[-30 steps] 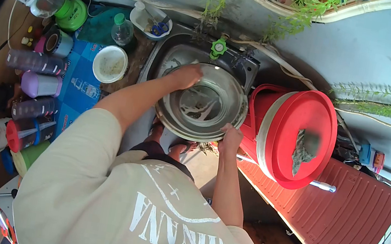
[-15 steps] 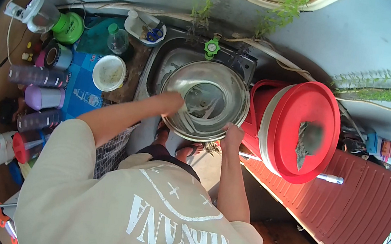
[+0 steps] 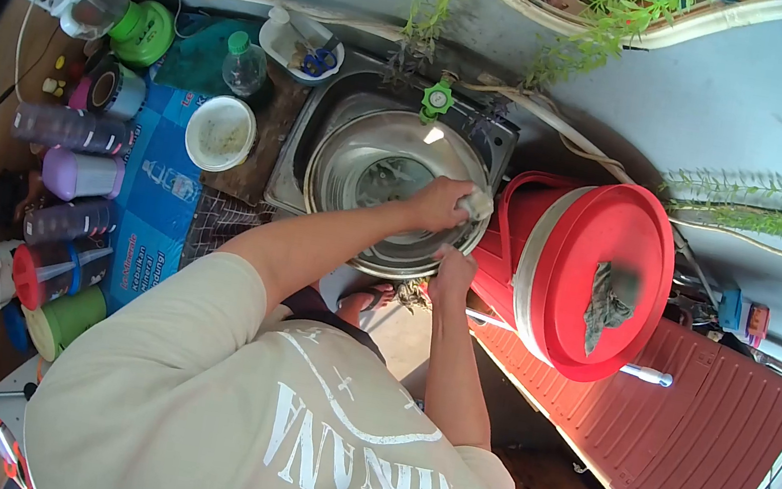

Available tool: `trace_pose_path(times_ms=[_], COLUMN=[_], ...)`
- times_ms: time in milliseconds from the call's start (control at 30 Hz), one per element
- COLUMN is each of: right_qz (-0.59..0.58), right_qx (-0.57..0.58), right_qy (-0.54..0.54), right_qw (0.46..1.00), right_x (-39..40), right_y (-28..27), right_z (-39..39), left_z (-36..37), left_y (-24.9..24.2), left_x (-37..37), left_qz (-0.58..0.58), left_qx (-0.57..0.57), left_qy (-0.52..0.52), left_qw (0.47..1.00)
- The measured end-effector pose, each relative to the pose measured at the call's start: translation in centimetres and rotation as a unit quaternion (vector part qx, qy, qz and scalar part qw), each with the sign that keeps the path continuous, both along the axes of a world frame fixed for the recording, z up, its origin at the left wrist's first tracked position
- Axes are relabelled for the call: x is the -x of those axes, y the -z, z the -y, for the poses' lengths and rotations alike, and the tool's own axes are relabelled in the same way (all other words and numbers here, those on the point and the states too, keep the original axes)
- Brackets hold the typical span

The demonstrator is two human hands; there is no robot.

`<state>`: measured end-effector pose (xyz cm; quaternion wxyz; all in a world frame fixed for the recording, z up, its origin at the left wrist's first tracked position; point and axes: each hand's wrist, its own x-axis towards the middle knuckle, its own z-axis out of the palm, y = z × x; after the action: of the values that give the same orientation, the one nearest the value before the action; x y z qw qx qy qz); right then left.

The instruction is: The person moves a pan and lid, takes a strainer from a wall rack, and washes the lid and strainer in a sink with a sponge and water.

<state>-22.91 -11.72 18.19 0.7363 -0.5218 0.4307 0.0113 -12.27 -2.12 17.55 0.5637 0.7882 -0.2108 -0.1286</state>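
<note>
A wide round metal basin [image 3: 334, 167] rests over the steel sink [image 3: 290, 164], wet and shiny inside. My left hand [image 3: 439, 204] reaches across to the basin's right inner side, its fingers closed on a pale, crumpled sponge [image 3: 477, 204]. Lower down, at the near right rim, my right hand [image 3: 454, 272] is closed on the basin's edge. Beyond the basin, the green tap handle [image 3: 437, 100] stands at the back of the sink.
A large red lidded bucket [image 3: 625, 269] stands close to the right of the basin. To the left are a white tub [image 3: 220, 134], a clear bottle [image 3: 243, 69] and a white container [image 3: 325, 44] with blue scissors. Several tumblers [image 3: 75, 128] and a green-based blender [image 3: 144, 36] stand farther left.
My left hand has swept from the basin's left side to its right side with the sponge. My right hand stays at the near right rim. The view has shifted slightly.
</note>
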Motion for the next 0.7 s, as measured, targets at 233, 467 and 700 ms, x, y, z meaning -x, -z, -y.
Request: trace_pose_path(times_ms=[233, 467, 700], right_qz=[-0.015, 0.038, 0.021], right_qx=[0.114, 0.015, 0.007], right_qy=[-0.021, 0.006, 0.000], right_qw=[0.993, 0.999, 1.000], right_x=[0.2, -0.7, -0.8], right_y=[3.3, 1.6, 1.8], right_z=[-0.1, 2.6, 2.7], left_z=[-0.6, -6.5, -12.6], left_y=[3.4, 0.5, 3.6], left_x=[-5.2, 2.2, -1.7], left_qz=[-0.040, 0.014, 0.095], left_qx=[-0.100, -0.192, -0.433], left_qy=[-0.225, 0.297, 0.141], left_qw=[0.968, 0.935, 0.885])
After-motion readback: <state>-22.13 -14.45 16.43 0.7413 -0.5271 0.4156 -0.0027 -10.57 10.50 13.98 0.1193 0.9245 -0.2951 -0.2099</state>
